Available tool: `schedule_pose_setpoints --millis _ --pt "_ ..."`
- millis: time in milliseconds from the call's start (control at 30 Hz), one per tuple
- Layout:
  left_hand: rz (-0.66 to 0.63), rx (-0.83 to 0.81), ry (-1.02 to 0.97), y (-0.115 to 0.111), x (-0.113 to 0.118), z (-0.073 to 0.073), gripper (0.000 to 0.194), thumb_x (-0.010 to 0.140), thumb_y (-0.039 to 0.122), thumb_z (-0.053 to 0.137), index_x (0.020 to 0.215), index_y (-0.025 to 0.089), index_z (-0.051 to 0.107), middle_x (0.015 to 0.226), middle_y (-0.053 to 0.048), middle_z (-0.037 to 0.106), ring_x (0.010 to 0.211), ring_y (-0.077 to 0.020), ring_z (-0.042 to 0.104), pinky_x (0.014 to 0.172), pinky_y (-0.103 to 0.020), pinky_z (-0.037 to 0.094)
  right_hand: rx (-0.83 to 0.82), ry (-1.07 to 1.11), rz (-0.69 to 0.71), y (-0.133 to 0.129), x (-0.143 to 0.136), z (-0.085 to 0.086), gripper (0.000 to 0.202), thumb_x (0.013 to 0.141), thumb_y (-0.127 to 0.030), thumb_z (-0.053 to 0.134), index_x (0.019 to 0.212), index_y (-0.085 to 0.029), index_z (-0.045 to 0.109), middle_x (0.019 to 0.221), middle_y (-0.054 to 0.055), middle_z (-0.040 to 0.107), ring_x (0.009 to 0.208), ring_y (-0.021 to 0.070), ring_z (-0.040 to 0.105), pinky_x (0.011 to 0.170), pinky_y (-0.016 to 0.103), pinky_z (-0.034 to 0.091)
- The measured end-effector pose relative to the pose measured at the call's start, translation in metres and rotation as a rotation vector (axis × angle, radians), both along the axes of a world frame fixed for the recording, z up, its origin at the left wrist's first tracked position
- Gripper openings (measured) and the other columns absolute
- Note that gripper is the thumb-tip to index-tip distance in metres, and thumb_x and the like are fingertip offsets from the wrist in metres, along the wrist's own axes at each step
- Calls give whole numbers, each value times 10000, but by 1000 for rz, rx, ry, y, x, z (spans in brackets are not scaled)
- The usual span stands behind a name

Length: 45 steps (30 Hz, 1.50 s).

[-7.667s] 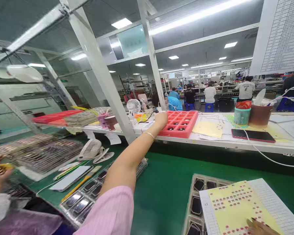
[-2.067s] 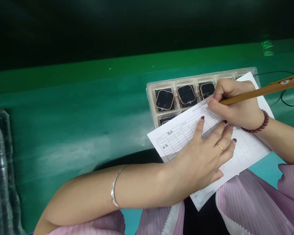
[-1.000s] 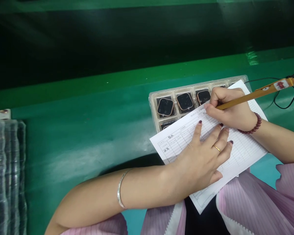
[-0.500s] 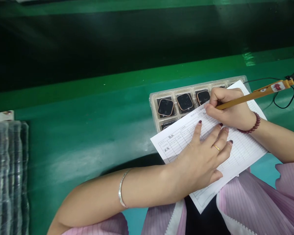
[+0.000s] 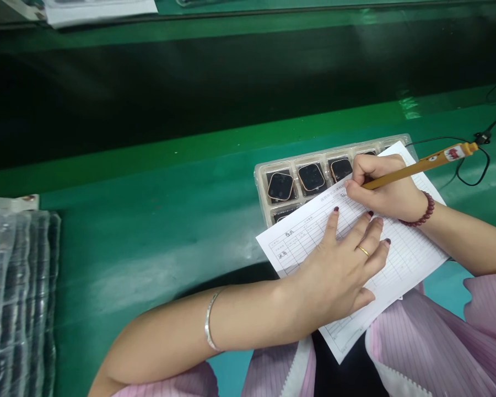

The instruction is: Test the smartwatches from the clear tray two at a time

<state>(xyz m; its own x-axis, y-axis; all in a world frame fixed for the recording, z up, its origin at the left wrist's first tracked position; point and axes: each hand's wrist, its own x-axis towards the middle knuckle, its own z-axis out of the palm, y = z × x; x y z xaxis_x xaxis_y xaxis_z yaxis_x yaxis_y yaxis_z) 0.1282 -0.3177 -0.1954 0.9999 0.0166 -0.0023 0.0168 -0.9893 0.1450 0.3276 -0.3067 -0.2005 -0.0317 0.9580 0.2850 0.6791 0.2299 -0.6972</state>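
Note:
A printed form (image 5: pixel 405 259) with a grid and some handwriting lies slanted over a clear plastic tray (image 5: pixel 334 153). Square black-faced pieces with gold-coloured rims, one of them a watch-like piece (image 5: pixel 280 187), sit in the tray's compartments; the paper hides part of the tray. My left hand (image 5: pixel 347 259) rests flat on the form with its fingers spread. Above it to the right, my right hand (image 5: pixel 384 184) is closed on a yellow-brown pen (image 5: pixel 421 165), whose tip is hidden behind the fingers near the form's top edge.
Stacked clear plastic trays (image 5: pixel 20 298) stand at the left edge, with a white item (image 5: pixel 12 203) behind them. A black cable (image 5: pixel 483 138) runs on the green surface at the right. White paper (image 5: pixel 103 12) lies at the top left.
The view has shifted a little, bringing the white paper at the top left into sight. The pen's upper end has moved slightly left and down. Both hands keep their places on the form.

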Motion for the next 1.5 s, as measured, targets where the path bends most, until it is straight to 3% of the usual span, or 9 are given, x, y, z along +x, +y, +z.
schedule_pose_setpoints --millis 967,1200,1500 --pt "-22 -55 57 2 2 1 723 1000 572 533 1573 139 452 1704 -232 319 1563 -421 322 1163 -698 380 2 14 21 1 4 -2 297 779 -104 617 631 -218 386 548 -62 404 520 86 341 512 271 256" --pt "91 -176 106 3 4 0 891 905 647 633 1611 158 397 1709 -298 236 1579 -531 229 1172 -723 315 -96 202 17 2 6 -2 279 831 -209 704 683 -213 468 580 -54 460 532 92 366 492 256 262" --pt "92 -178 88 4 5 2 895 877 656 664 1591 170 433 1701 -289 272 1568 -549 232 1174 -732 291 18 42 -38 -2 4 -3 261 796 -151 612 637 -222 417 525 -60 451 487 86 373 476 250 275"
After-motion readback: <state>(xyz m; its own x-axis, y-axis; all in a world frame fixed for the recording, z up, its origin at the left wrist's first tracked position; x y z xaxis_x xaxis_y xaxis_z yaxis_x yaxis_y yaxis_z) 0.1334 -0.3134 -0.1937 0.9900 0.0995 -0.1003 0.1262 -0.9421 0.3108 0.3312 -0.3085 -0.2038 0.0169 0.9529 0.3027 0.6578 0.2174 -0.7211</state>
